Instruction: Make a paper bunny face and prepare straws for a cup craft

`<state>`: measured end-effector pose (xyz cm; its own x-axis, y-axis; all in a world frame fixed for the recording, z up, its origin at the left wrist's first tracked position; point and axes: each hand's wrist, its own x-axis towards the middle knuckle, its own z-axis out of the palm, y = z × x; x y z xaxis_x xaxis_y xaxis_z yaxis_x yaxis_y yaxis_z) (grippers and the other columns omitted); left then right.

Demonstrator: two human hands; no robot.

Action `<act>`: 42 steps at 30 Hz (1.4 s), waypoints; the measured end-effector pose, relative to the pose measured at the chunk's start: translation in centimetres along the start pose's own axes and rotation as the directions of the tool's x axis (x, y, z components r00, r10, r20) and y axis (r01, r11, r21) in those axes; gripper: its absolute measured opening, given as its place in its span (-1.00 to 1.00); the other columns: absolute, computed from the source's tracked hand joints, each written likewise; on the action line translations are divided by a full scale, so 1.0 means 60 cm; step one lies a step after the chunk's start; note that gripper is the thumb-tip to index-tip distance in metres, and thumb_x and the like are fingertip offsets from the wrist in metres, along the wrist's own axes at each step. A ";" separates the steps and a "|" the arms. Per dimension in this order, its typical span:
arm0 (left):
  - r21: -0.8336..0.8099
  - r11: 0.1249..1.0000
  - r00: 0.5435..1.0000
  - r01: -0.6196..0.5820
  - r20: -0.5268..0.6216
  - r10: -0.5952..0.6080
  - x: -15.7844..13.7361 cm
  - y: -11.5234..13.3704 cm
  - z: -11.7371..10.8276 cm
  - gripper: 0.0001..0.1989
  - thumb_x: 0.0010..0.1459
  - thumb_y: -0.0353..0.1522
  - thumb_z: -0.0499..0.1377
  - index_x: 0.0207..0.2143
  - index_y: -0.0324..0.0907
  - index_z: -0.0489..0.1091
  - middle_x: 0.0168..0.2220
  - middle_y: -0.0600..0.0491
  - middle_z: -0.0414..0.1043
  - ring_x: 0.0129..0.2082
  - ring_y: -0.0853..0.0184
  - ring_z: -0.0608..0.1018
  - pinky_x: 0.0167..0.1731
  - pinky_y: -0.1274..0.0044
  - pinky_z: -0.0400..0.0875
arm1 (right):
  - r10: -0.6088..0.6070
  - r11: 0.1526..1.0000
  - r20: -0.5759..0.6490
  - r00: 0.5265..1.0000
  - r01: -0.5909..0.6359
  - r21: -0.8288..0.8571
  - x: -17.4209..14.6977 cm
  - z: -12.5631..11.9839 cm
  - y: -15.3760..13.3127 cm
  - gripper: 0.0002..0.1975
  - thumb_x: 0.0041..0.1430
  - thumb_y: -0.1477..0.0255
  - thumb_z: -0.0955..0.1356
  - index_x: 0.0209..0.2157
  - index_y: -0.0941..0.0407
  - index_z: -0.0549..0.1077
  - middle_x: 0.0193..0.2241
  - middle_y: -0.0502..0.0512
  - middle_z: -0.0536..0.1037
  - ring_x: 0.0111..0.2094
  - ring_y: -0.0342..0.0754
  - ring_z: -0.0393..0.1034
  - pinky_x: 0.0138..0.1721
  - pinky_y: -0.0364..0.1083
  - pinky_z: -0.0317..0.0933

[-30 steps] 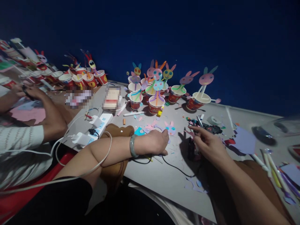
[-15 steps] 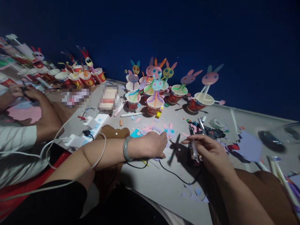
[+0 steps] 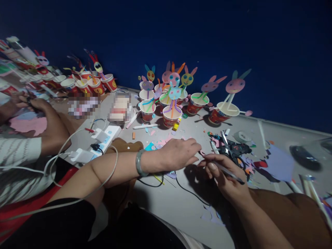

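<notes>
My right hand is closed on a slim pen, whose clear barrel slants from the fingertips back over the palm. Reaching in from the left, my left hand has its bent fingers at the pen's dark front end and appears to pinch it; the exact contact is partly hidden. A jade-coloured bangle circles my left wrist. Pink and blue paper pieces lie behind this hand, which covers the rabbit face there. Scissors rest just beyond my right hand among dark items.
Paper cups with rabbit-faced figures stand along the back. A power strip with chargers and looping white cables is at left. Another person's hands work farther left. Tape and purple paper lie at right.
My left hand has moved right, from beside the rabbit face to the pen's front end. In my right hand the pen has turned from upright to slanting, and the fingers have closed more.
</notes>
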<state>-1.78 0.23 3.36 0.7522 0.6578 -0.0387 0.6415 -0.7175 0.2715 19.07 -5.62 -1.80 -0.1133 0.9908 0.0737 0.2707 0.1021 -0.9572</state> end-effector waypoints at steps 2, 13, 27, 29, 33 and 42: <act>-0.019 1.000 1.000 -0.014 -0.028 0.013 0.003 0.000 0.003 -0.69 0.41 -0.28 -0.05 0.04 -0.21 0.37 -0.01 -0.07 0.46 -0.06 0.26 0.54 -0.23 0.46 0.44 | 0.008 1.000 0.017 1.000 -0.008 0.011 -0.001 0.004 0.004 -0.66 0.26 0.07 0.38 -0.15 0.06 0.48 -0.42 0.08 0.62 -0.58 -0.10 0.43 -0.52 -0.09 0.36; 0.049 0.998 0.998 -0.047 -0.049 0.050 -0.001 0.003 -0.003 -0.71 0.37 -0.37 -0.04 -0.07 -0.20 0.44 -0.14 -0.05 0.52 -0.18 0.26 0.56 -0.31 0.46 0.40 | -0.037 0.998 -0.074 0.997 0.033 -0.053 0.001 0.008 0.004 -0.58 0.35 0.07 0.28 0.02 0.05 0.48 -0.43 0.05 0.60 -0.58 -0.10 0.38 -0.52 -0.07 0.31; -0.060 0.939 0.899 -0.340 0.272 0.343 -0.041 0.029 0.008 -0.72 0.24 -0.54 0.00 -0.12 -0.21 0.46 -0.16 -0.07 0.52 -0.38 0.35 0.50 -0.49 0.50 0.28 | 0.077 0.976 -0.347 0.935 -0.142 -0.166 0.026 0.016 -0.001 -0.79 0.21 0.24 0.35 -0.23 0.06 0.50 -0.58 -0.01 0.48 -0.59 -0.06 0.36 -0.57 -0.09 0.26; 0.033 0.965 0.917 -0.261 0.321 0.237 -0.039 0.036 0.007 -0.67 0.23 -0.54 0.00 -0.05 -0.28 0.47 -0.05 -0.18 0.48 -0.27 0.27 0.53 -0.45 0.48 0.33 | 0.069 0.964 -0.345 0.936 -0.151 -0.218 0.024 0.019 0.003 -0.81 0.13 0.25 0.39 -0.27 0.05 0.49 -0.53 0.02 0.52 -0.56 -0.05 0.40 -0.54 -0.08 0.29; 0.297 0.949 0.957 -0.102 0.289 0.013 -0.030 0.038 0.023 -0.51 0.24 -0.53 -0.03 0.20 -0.47 0.33 0.27 -0.43 0.23 -0.02 0.11 0.52 -0.22 0.38 0.43 | 0.022 0.933 -0.347 0.938 -0.144 -0.329 0.016 0.022 0.015 -0.81 0.15 0.22 0.38 -0.31 0.05 0.46 -0.48 0.05 0.55 -0.47 -0.01 0.48 -0.44 -0.06 0.35; 0.348 0.935 0.944 -0.065 0.325 -0.055 -0.010 0.015 0.051 -0.48 0.34 -0.37 -0.04 0.30 -0.36 0.27 0.42 -0.32 0.04 0.13 0.08 0.46 0.02 0.32 0.36 | 0.009 0.924 -0.305 0.952 -0.124 -0.362 0.012 0.019 0.034 -0.77 0.18 0.19 0.35 -0.26 0.05 0.49 -0.49 0.03 0.58 -0.53 -0.04 0.47 -0.44 -0.06 0.35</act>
<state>-1.19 -1.48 0.65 0.7240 0.5862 -0.3637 0.6032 -0.7937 -0.0786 18.48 -4.82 -4.01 0.1860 0.9715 0.1472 0.6099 0.0033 -0.7925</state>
